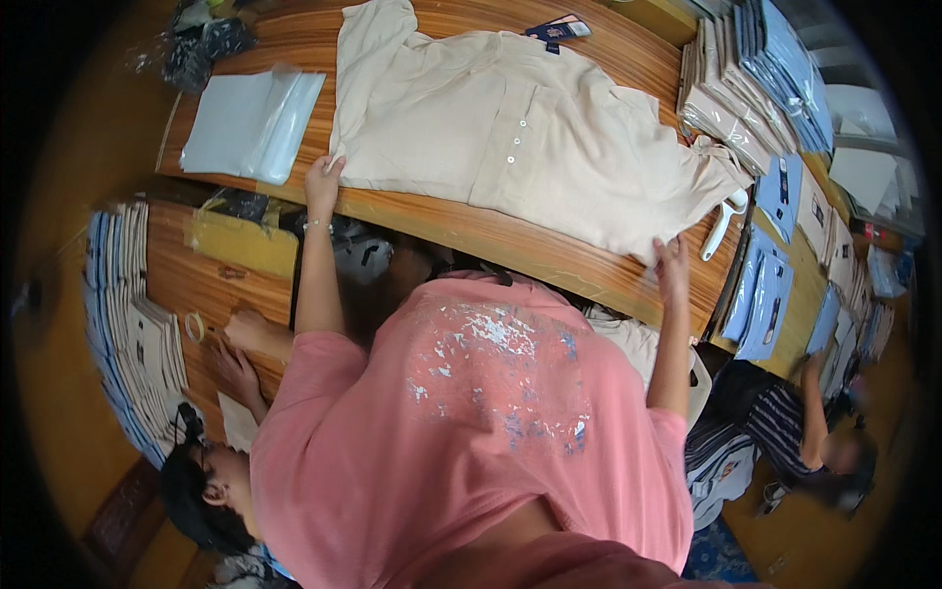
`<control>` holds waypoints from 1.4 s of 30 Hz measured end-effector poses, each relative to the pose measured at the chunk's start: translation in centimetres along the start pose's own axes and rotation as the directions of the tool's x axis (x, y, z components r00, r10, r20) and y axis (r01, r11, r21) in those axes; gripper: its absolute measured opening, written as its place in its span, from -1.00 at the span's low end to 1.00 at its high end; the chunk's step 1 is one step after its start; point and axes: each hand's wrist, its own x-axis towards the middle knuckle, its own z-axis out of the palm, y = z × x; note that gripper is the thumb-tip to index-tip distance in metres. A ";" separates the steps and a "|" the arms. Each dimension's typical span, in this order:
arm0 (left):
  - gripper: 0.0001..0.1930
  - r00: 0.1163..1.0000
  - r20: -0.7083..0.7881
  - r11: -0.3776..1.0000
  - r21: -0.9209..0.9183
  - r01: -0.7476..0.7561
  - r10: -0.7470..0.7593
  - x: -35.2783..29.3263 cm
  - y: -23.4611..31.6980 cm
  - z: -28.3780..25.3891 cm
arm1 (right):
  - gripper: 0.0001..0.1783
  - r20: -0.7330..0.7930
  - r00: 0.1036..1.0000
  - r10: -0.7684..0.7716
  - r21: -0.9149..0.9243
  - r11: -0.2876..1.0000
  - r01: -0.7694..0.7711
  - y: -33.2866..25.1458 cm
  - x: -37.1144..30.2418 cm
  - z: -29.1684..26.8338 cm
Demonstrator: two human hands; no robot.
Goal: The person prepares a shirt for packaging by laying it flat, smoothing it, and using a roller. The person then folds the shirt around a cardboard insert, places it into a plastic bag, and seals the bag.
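Observation:
A cream short-sleeved shirt [422,118] with a buttoned placket lies spread sideways across the wooden table [471,224]. My left hand [324,187] pinches its near edge at the left. At the right, my right hand [673,270] has its fingers closed on the near corner of the cloth. A white-handled tool [724,224], perhaps a lint roller, lies just beyond my right hand, partly under the fabric. Clear plastic bags [250,126] rest on the table left of the shirt. Dark hang tags [559,27] sit by its collar at the far side.
Stacks of bagged folded shirts [731,88] stand at the far right, with more blue packs [760,294] below. On the left, a co-worker [211,481] sits at another table beside stacked shirts [128,324] and a tape roll [194,327]. Another person [785,422] works at the right.

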 end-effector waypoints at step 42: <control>-0.78 0.942 0.286 0.944 -0.222 0.243 -0.175 0.8 -0.5 -5.7 | -0.71 0.034 0.982 -0.187 -0.136 0.972 0.190 4.5 -2.1 -0.3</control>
